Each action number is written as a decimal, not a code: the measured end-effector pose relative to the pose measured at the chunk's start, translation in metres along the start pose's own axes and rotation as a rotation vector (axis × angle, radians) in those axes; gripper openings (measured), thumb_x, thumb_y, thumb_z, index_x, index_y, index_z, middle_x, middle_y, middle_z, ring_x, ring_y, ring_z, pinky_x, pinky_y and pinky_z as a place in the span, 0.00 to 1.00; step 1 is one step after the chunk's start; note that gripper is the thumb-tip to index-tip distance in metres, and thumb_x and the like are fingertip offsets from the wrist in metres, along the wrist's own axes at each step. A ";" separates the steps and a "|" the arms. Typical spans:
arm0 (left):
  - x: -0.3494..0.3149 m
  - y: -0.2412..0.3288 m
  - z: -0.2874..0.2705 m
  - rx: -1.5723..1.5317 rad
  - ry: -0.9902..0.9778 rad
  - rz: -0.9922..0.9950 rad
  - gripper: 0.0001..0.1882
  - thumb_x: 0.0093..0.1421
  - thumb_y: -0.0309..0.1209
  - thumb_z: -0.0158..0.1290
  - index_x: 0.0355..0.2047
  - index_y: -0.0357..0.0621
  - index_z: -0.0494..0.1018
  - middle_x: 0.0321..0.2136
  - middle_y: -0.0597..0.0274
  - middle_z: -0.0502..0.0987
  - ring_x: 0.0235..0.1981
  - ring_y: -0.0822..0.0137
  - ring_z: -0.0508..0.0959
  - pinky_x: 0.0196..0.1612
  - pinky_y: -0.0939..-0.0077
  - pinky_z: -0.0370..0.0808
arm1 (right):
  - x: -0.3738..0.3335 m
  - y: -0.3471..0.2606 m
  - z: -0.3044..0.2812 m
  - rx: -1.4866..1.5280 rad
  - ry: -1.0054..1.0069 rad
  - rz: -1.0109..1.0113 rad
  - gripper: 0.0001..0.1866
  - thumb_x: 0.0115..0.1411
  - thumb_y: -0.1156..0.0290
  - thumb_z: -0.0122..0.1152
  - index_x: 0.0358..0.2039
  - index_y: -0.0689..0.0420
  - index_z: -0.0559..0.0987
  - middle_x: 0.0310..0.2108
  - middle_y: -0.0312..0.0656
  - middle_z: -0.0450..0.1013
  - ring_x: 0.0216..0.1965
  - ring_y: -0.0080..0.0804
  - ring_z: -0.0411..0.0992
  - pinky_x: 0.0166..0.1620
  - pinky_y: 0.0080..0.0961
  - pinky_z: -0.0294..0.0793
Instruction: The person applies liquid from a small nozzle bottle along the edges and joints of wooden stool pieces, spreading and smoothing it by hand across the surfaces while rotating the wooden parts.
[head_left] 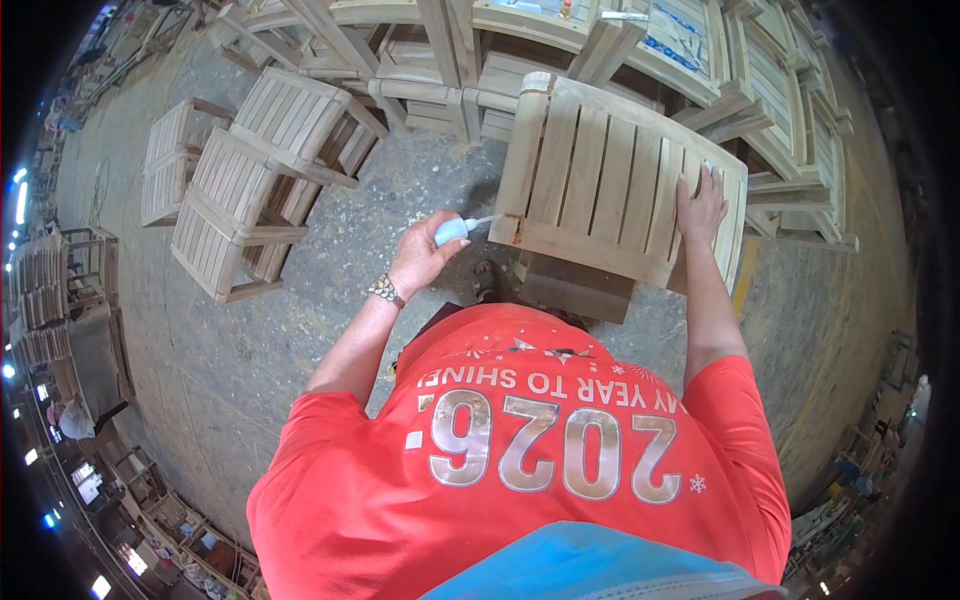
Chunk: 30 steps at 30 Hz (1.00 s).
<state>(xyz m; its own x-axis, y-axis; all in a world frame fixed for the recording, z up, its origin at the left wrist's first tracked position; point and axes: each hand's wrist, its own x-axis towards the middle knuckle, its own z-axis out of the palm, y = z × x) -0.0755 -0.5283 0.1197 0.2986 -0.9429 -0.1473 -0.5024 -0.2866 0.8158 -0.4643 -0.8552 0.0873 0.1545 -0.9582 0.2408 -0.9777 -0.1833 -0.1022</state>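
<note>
My left hand (pixel 423 250) is closed round a small white squeeze bottle (pixel 452 232) with a thin nozzle. The nozzle points right, its tip at the near left corner of a slatted wooden panel (pixel 612 180). Brown marks show on the wood at that corner and along the left edge piece. My right hand (pixel 702 205) lies on the panel's right side, fingers spread over the slats. Under the panel's near edge stands a brown box-like support (pixel 577 285), partly hidden.
Slatted wooden frames (pixel 240 185) stand grouped on the concrete floor (pixel 330 330) at left. More wooden furniture frames (pixel 790 130) crowd the far side and right. A blue-marked piece (pixel 672 40) lies among them. Stacked wooden parts (pixel 45 310) line the far left.
</note>
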 end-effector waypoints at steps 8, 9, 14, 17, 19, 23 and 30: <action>-0.003 -0.024 0.003 -0.036 -0.008 -0.124 0.21 0.57 0.39 0.63 0.48 0.48 0.73 0.35 0.51 0.80 0.37 0.55 0.81 0.40 0.63 0.76 | -0.001 -0.005 -0.005 0.020 -0.034 0.011 0.35 0.62 0.44 0.51 0.66 0.47 0.64 0.70 0.44 0.52 0.71 0.38 0.48 0.68 0.58 0.44; -0.003 -0.029 0.007 -0.048 0.006 -0.127 0.21 0.57 0.39 0.63 0.48 0.48 0.73 0.35 0.50 0.80 0.38 0.55 0.81 0.41 0.63 0.76 | -0.001 -0.006 -0.005 0.020 -0.045 0.019 0.35 0.62 0.44 0.51 0.66 0.47 0.63 0.70 0.44 0.52 0.72 0.38 0.47 0.69 0.57 0.43; -0.002 -0.039 0.017 -0.099 0.014 -0.175 0.20 0.57 0.38 0.62 0.47 0.49 0.73 0.36 0.50 0.80 0.39 0.54 0.81 0.42 0.64 0.76 | 0.002 -0.006 -0.004 0.017 -0.050 0.026 0.35 0.62 0.44 0.51 0.66 0.47 0.63 0.70 0.44 0.51 0.72 0.38 0.47 0.69 0.57 0.43; 0.000 -0.042 0.022 -0.150 -0.021 -0.219 0.20 0.56 0.37 0.63 0.47 0.47 0.73 0.36 0.53 0.80 0.38 0.59 0.80 0.43 0.66 0.75 | 0.002 -0.005 -0.007 0.012 -0.045 0.024 0.36 0.62 0.45 0.51 0.66 0.49 0.63 0.70 0.44 0.52 0.72 0.38 0.47 0.69 0.57 0.43; 0.002 -0.055 0.030 -0.289 0.061 -0.153 0.20 0.55 0.36 0.65 0.46 0.44 0.74 0.36 0.58 0.80 0.39 0.66 0.79 0.44 0.70 0.74 | 0.002 0.002 -0.005 0.026 -0.022 0.004 0.36 0.61 0.45 0.53 0.66 0.50 0.64 0.70 0.45 0.53 0.72 0.39 0.47 0.69 0.57 0.44; 0.003 -0.034 0.020 -0.372 0.114 -0.050 0.22 0.55 0.27 0.64 0.50 0.41 0.72 0.40 0.63 0.79 0.42 0.71 0.77 0.47 0.75 0.73 | -0.002 0.018 0.020 0.096 0.035 -0.026 0.38 0.60 0.46 0.55 0.65 0.55 0.63 0.69 0.48 0.55 0.71 0.45 0.48 0.69 0.53 0.45; 0.003 0.048 0.042 -0.567 -0.080 -0.003 0.22 0.56 0.24 0.63 0.50 0.41 0.71 0.41 0.66 0.78 0.43 0.74 0.76 0.48 0.77 0.73 | -0.034 0.037 -0.015 0.372 0.027 -0.135 0.41 0.60 0.44 0.54 0.67 0.56 0.60 0.69 0.58 0.50 0.71 0.52 0.45 0.69 0.53 0.43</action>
<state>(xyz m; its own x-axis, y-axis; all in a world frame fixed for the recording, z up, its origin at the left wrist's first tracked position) -0.1332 -0.5516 0.1351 0.2262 -0.9584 -0.1738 0.0187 -0.1741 0.9845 -0.5078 -0.8263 0.0895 0.2693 -0.9148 0.3010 -0.8301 -0.3789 -0.4091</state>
